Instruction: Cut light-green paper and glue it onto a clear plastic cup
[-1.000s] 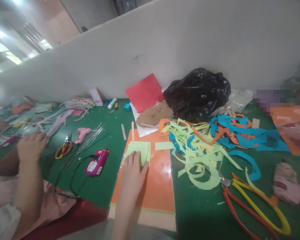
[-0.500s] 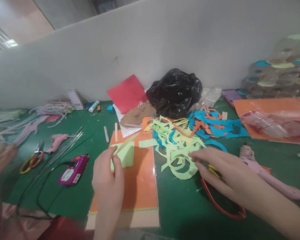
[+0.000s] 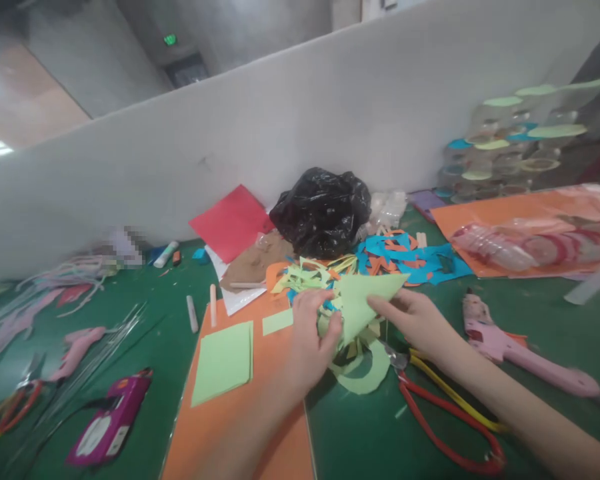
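Note:
My left hand is closed at the left edge of a light green sheet of paper, its thumb and index tips at that edge. My right hand pinches the sheet's right side, thumb in front and the other fingers partly hidden behind. Raised and tilted, the sheet hangs over green paper scraps. Scissors with red and yellow handles lie under my right wrist. Left of my left forearm, a small stack of green paper rests on an orange sheet.
Behind my hands sits a black plastic bag, beside blue paper scraps. A pink glue gun lies at right. Leftward are a purple box, another pink glue gun and other scissors. Plastic bottles lie at far right.
My left hand has moved right, off the orange sheet, with the green paper. My right hand now grips it too. The view has shifted, and a hand at far left has left it.

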Action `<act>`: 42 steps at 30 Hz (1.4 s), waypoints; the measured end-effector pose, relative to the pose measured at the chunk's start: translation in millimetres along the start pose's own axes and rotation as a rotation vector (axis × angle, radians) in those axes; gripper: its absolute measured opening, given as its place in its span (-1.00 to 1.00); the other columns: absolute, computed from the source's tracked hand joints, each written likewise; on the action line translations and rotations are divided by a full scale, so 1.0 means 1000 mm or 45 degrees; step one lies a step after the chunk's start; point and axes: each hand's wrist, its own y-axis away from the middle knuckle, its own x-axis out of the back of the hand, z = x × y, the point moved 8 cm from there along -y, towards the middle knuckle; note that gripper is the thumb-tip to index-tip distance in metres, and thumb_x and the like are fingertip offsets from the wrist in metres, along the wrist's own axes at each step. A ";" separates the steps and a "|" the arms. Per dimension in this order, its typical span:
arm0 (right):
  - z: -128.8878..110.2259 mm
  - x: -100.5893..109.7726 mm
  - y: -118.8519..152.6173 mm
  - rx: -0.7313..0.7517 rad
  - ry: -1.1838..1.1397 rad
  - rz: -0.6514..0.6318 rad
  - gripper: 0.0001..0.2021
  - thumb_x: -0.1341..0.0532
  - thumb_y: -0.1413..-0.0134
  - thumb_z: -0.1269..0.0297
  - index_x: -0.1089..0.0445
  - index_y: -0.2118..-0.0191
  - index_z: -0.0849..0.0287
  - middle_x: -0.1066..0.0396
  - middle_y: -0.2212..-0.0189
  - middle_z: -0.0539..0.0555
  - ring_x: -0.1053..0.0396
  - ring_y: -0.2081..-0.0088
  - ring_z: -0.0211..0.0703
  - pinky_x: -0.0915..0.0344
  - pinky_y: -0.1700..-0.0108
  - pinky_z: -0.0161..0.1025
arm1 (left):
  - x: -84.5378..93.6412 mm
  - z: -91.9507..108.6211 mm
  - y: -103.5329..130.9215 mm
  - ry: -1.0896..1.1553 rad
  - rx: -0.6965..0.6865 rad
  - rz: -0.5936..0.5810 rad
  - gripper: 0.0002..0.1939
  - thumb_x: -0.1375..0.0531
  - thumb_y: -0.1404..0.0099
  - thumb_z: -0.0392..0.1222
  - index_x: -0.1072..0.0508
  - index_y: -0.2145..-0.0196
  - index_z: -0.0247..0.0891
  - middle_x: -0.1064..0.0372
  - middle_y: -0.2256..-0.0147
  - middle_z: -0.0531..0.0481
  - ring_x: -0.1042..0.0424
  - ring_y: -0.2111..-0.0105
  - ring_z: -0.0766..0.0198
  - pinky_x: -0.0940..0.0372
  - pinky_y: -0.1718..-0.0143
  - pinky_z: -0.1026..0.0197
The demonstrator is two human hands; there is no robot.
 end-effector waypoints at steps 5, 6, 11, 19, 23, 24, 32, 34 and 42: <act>0.018 0.050 -0.008 -0.064 -0.327 0.512 -0.62 -0.40 0.09 -0.14 -0.49 0.29 0.06 -0.56 0.31 0.04 -0.51 0.26 0.00 -0.48 0.23 -0.10 | -0.010 0.016 0.012 -0.109 -0.355 -0.147 -0.53 -0.13 -0.38 -0.09 -0.18 -0.18 -0.25 -0.36 -0.03 -0.24 -0.31 -0.10 0.05 -0.26 -0.13 -0.05; 0.017 0.056 -0.009 -0.050 -0.394 0.574 -0.63 -0.41 0.10 -0.11 -0.50 0.26 0.04 -0.56 0.27 0.03 -0.51 0.24 -0.01 -0.48 0.21 -0.10 | -0.014 0.024 0.015 -0.107 -0.444 -0.220 -0.51 -0.13 -0.37 -0.02 -0.20 -0.18 -0.25 -0.37 -0.05 -0.24 -0.30 -0.12 0.02 -0.24 -0.15 -0.06; 0.010 0.053 -0.007 -0.042 -0.551 0.550 -0.68 -0.45 0.14 -0.03 -0.51 0.28 0.01 -0.57 0.22 0.03 -0.50 0.19 0.04 -0.48 0.19 -0.06 | -0.049 0.040 0.031 -0.281 -0.562 -0.690 -0.45 -0.09 -0.38 0.18 -0.33 -0.15 -0.23 -0.43 -0.08 -0.16 -0.29 -0.19 -0.02 -0.15 -0.25 -0.09; 0.013 0.037 -0.003 -0.090 -0.601 0.412 -0.74 -0.42 0.08 0.04 -0.51 0.28 0.04 -0.58 0.20 0.02 -0.51 0.13 0.02 -0.48 0.09 -0.12 | -0.030 0.013 0.012 -0.548 -0.539 -0.451 -0.82 -0.10 -0.44 -0.24 -0.44 0.07 -0.31 -0.50 0.23 -0.12 -0.44 0.17 0.11 -0.34 0.05 0.04; 0.018 0.034 -0.002 -0.139 -0.593 0.375 -0.74 -0.43 0.09 0.04 -0.52 0.28 0.03 -0.58 0.18 0.04 -0.50 0.11 0.06 -0.47 0.17 -0.13 | -0.003 0.004 0.003 -0.530 -0.534 -0.172 -0.71 -0.02 -0.42 -0.45 -0.42 0.00 -0.31 -0.49 0.22 -0.14 -0.43 0.22 0.17 -0.34 0.20 0.15; 0.019 0.032 -0.002 -0.141 -0.583 0.348 -0.73 -0.42 0.07 0.02 -0.53 0.27 0.03 -0.58 0.17 0.04 -0.50 0.12 0.06 -0.47 0.17 -0.13 | 0.003 0.001 0.001 -0.524 -0.515 -0.112 -0.69 -0.01 -0.42 -0.46 -0.40 -0.02 -0.31 -0.48 0.19 -0.15 -0.43 0.21 0.18 -0.35 0.19 0.16; 0.008 0.022 0.003 -0.147 -0.465 0.247 -0.54 -0.43 0.19 -0.16 -0.52 0.28 0.11 -0.59 0.21 0.14 -0.51 0.17 0.10 -0.47 0.13 -0.08 | 0.030 -0.048 -0.012 -0.830 -0.290 0.095 -0.74 -0.06 -0.41 -0.40 -0.44 0.03 -0.28 -0.48 0.17 -0.18 -0.39 0.14 0.07 -0.33 0.09 0.04; 0.003 0.021 0.002 -0.139 -0.411 0.235 -0.49 -0.43 0.24 -0.23 -0.52 0.32 0.13 -0.59 0.28 0.15 -0.52 0.19 0.13 -0.47 0.16 -0.07 | 0.024 -0.058 -0.013 -0.944 -0.269 0.032 -0.73 -0.05 -0.39 -0.41 -0.47 0.05 -0.31 -0.46 0.10 -0.26 -0.37 0.06 0.01 -0.31 0.02 -0.01; 0.004 0.000 0.004 -0.023 -0.272 0.055 -0.41 -0.34 0.11 -0.33 -0.56 0.24 0.17 -0.59 0.24 0.21 -0.52 0.22 0.11 -0.47 0.12 -0.05 | 0.030 -0.018 -0.009 -0.150 0.040 0.081 -0.73 -0.01 -0.45 -0.23 -0.40 -0.01 -0.17 -0.44 0.04 -0.13 -0.37 -0.03 0.13 -0.28 -0.09 0.03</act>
